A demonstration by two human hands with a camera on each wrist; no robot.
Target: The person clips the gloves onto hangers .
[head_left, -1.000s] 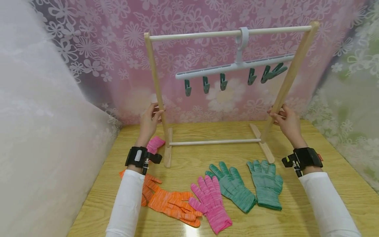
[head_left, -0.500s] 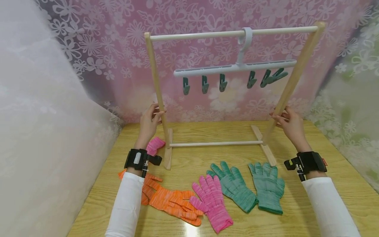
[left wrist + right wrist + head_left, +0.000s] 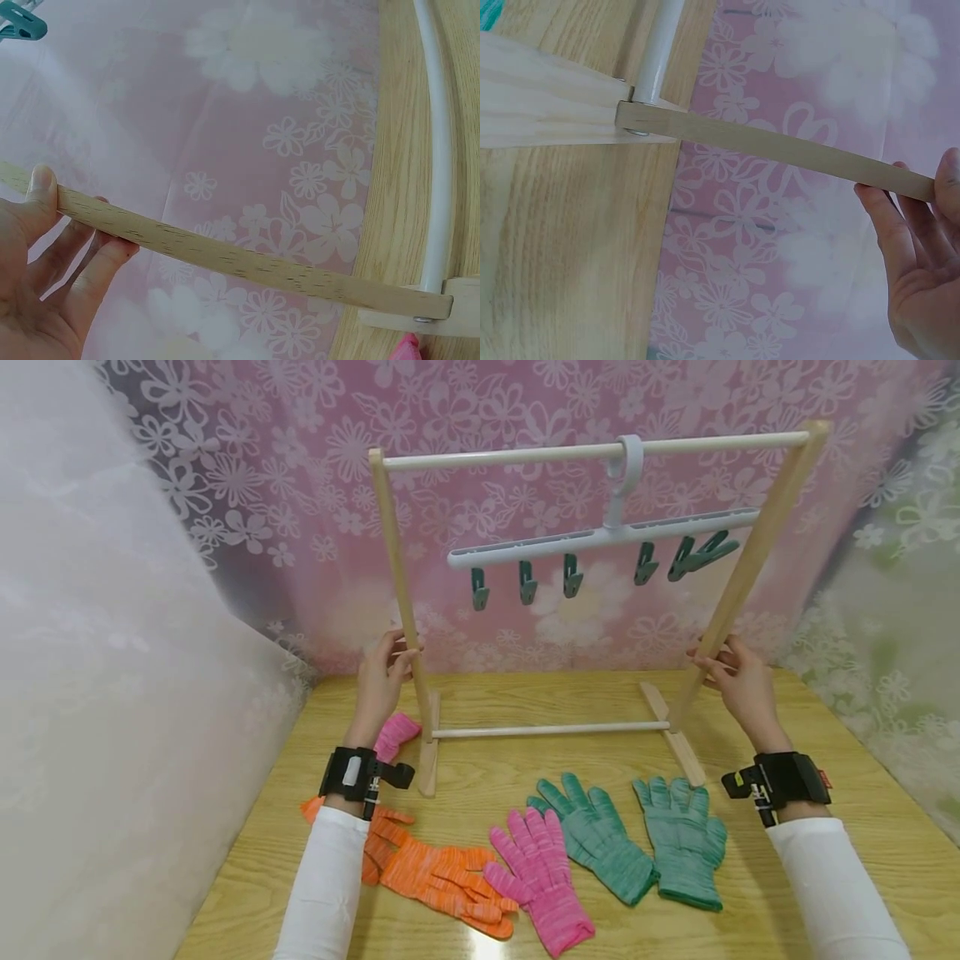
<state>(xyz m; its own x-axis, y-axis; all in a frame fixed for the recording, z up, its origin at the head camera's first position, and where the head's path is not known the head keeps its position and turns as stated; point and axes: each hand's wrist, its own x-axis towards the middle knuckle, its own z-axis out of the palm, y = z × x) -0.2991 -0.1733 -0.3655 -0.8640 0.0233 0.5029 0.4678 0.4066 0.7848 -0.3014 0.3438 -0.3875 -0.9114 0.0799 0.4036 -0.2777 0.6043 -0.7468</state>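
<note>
- Nearest the person, a pink glove (image 3: 542,878) lies on the table (image 3: 480,789), an orange glove (image 3: 431,870) touching it; a second orange glove (image 3: 384,830) is partly hidden by the left sleeve (image 3: 322,881);
- just right, a green glove (image 3: 603,843); beside it, a second green glove (image 3: 684,842);
- farther, another pink glove (image 3: 396,737), left of the rack (image 3: 551,730), partly behind the left wrist (image 3: 365,727);
- past the gloves, the rack stands; left hand (image 3: 380,681) pinches its left post (image 3: 393,539), right hand (image 3: 748,689) its right post (image 3: 761,543), thumbs opposing fingers;
- from its top bar (image 3: 510,457) hangs a hanger (image 3: 555,544) with green clips (image 3: 572,578);
- farthest, a flowered curtain (image 3: 480,410).
</note>
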